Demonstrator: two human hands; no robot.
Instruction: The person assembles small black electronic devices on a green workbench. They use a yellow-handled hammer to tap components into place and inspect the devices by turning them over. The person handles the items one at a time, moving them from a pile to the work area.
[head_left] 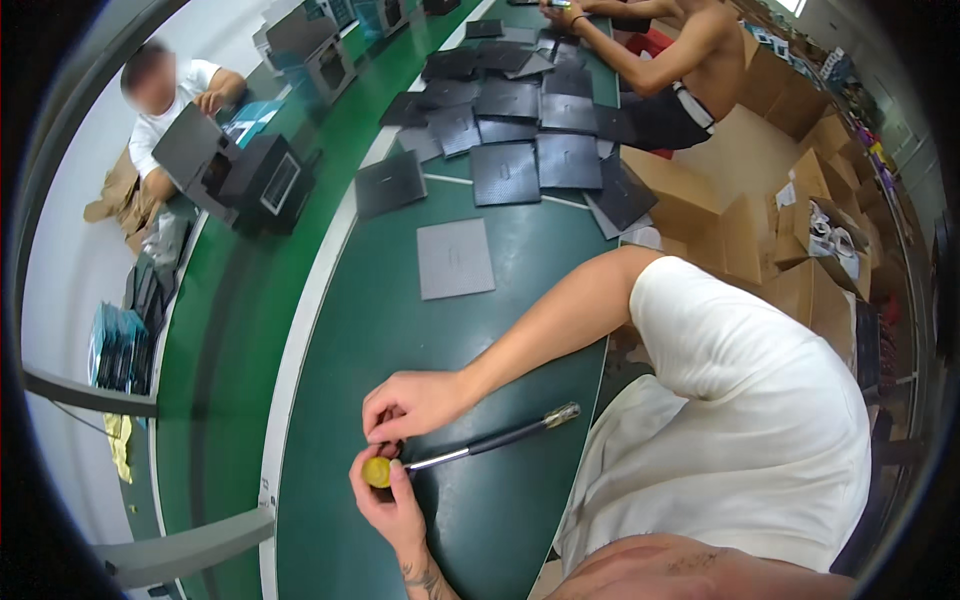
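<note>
My left hand [388, 508], with tattoos on its forearm, is closed round the yellow round head of a mallet-like tool [440, 460]. From that head a shiny metal shaft and a black grip run to the right, low over the table. My right hand [415, 405] is just beyond it, fingers pinched close to a small dark part at the head. What those fingertips hold, if anything, is hidden. Farther off on the green table [350, 350] lies a single grey square panel [455, 260], apart from both hands.
Many black square panels [505, 172] overlap across the table's far part. A shirtless co-worker [690, 60] sits at the far right, near open cardboard boxes [735, 240]. Across the green belt [215, 380], another person [180, 95] handles a dark open box [265, 180]. A grey metal bar [190, 545] crosses at lower left.
</note>
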